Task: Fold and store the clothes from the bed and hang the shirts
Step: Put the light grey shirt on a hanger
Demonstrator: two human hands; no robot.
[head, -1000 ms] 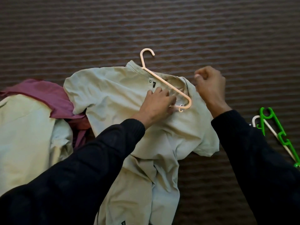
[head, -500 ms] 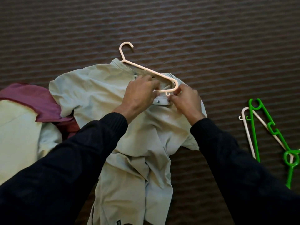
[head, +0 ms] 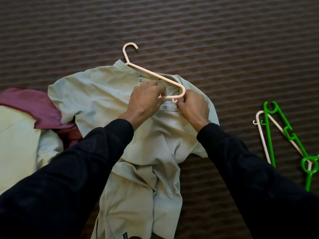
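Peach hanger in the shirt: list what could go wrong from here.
1. Only part of the hanger sits inside the shirt; the near arm lies outside the collar, so the shirt may slide off when lifted.
2. The right hand pinches the snap placket and the left hand works at the collar; pulling could stretch the neck.
3. The shirt overlaps the maroon garment and may drag it along.

Spreading across the whole view, dark brown quilted cover (head: 224, 40) with wavy ribbing; lying on it at the right edge, green hanger (head: 269, 135) crossing over white hanger (head: 262, 137), touching.
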